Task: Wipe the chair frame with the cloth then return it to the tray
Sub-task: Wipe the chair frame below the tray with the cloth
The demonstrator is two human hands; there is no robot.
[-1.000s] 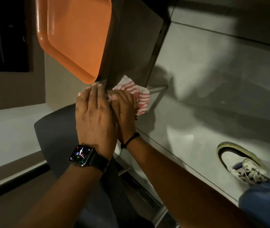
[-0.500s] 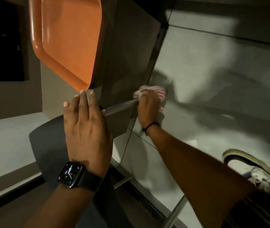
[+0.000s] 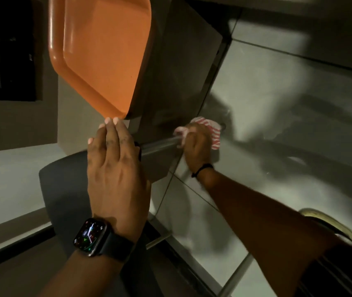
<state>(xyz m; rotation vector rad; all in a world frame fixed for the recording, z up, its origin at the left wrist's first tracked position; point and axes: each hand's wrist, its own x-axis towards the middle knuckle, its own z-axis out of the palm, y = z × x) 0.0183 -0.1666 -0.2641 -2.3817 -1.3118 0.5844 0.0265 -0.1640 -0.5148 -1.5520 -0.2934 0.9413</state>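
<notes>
Cloth [image 3: 210, 131], red-white striped, sits bunched at the far end of the frame bar [image 3: 160, 144], clenched in the right hand [image 3: 196, 144] and pressed onto the bar. Left hand [image 3: 115, 168] lies flat with fingers extended on the near end of that bar, gripping nothing. Tray [image 3: 102, 52], orange, sits above the bar, its corner just past the left fingertips.
</notes>
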